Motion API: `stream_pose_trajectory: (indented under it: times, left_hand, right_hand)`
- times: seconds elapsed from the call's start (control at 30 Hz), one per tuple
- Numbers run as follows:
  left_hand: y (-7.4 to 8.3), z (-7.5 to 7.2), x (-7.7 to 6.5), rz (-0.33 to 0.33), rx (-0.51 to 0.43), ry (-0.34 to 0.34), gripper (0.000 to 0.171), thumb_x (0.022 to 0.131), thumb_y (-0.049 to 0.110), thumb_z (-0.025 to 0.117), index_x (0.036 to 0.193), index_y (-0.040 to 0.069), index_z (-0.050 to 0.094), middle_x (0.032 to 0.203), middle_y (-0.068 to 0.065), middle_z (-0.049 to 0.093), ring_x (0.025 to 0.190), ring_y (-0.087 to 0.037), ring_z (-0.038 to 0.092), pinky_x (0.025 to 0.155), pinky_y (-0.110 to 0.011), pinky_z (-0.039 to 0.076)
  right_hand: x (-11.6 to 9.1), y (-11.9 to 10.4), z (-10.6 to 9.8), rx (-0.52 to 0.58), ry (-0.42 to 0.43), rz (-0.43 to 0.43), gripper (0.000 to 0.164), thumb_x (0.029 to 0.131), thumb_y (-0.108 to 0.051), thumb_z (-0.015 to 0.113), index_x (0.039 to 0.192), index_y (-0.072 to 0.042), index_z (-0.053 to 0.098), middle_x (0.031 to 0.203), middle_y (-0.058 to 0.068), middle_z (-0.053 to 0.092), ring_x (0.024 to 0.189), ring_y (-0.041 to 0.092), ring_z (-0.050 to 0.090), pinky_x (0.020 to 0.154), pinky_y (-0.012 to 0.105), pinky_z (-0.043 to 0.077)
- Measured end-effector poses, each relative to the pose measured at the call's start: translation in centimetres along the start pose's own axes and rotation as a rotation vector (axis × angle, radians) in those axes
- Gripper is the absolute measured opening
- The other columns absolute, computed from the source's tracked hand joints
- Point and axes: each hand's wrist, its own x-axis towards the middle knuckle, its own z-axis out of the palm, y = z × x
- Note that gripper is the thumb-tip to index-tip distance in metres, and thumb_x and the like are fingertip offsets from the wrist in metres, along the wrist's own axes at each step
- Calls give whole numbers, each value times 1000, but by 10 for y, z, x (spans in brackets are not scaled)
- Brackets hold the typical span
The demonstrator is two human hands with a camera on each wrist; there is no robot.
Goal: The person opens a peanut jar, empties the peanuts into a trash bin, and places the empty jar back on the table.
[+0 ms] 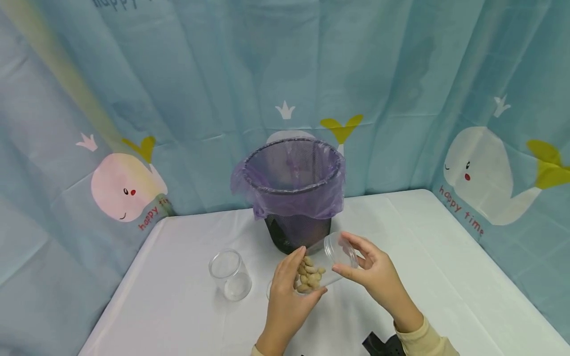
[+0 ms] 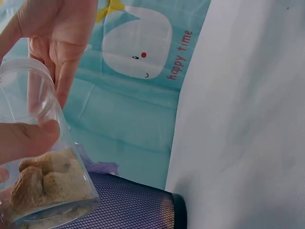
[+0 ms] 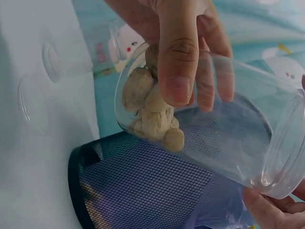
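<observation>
- The counter (image 1: pixel 436 277) has a plain white cloth over it, and it's boxed in on three sides by a light blue curtain (image 1: pixel 200 74) printed with cartoon whales and "happy time".
- Near the back of the counter there's a black mesh bin (image 1: pixel 297 232) with a purple bag (image 1: pixel 289 198) folded over its rim.
- An empty clear jar (image 1: pixel 230 274) stands upright on the counter, off to the left of the hands and well apart from them.
- The clear jar with peanuts (image 1: pixel 318 267) is held up just in front of the bin, tipped over with its open mouth aimed up and to the right.
- The left hand (image 1: pixel 289 291) is wrapped around the peanut end, thumb pressed on the side.
- The right hand (image 1: pixel 371 272) pinches the rim at the mouth with thumb and fingers.
</observation>
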Motion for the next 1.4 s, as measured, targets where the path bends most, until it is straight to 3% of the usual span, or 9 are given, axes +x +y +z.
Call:
stream_pose_trajectory:
  times: [0.17, 0.4, 0.67, 0.9, 1.17, 1.4]
  left_hand:
    - [0, 0, 2, -13, 31, 6, 100, 53, 10, 98, 142, 12, 52, 139, -6, 58, 125, -26, 58, 100, -45, 54]
    - [-2, -1, 2, 9, 75, 25, 101, 51, 10, 98, 141, 11, 52, 137, -8, 59, 124, -26, 57, 100, -43, 53]
    - [-2, 1, 0, 22, 103, 29, 101, 50, 13, 99, 140, 11, 53, 137, -9, 60, 124, -26, 57, 98, -45, 54]
    - [-1, 1, -1, 29, 105, 36, 102, 50, 13, 99, 141, 11, 53, 137, -8, 59, 124, -26, 57, 97, -45, 55]
    - [-2, 1, -2, 2, 62, 30, 102, 50, 10, 99, 141, 14, 52, 137, -5, 59, 123, -23, 57, 97, -43, 55]
    - [-4, 2, -3, -6, 65, 24, 102, 50, 11, 99, 141, 13, 52, 138, -6, 59, 124, -25, 57, 97, -45, 55]
  right_hand:
    - [3, -3, -6, 16, -39, 12, 72, 87, -14, 77, 148, -2, 42, 152, 17, 45, 141, 34, 43, 110, 36, 46]
    - [7, -8, -11, -9, 1, 66, 71, 87, -19, 77, 147, -5, 43, 147, 11, 49, 132, 31, 51, 104, 20, 50]
    - [8, -9, -5, -52, 16, 109, 66, 87, -21, 77, 144, -5, 48, 145, 13, 52, 128, 31, 53, 104, 37, 53]
    - [7, -10, -5, -52, -29, 150, 65, 87, -24, 77, 144, -7, 50, 145, 14, 52, 129, 33, 52, 97, 30, 56]
    - [7, -7, -6, -60, -71, 77, 65, 87, -22, 77, 143, -4, 51, 147, 17, 50, 133, 38, 49, 101, 34, 55]
    - [6, -6, -2, -78, -30, 61, 65, 88, -21, 76, 145, -6, 48, 145, 15, 52, 130, 34, 51, 102, 37, 54]
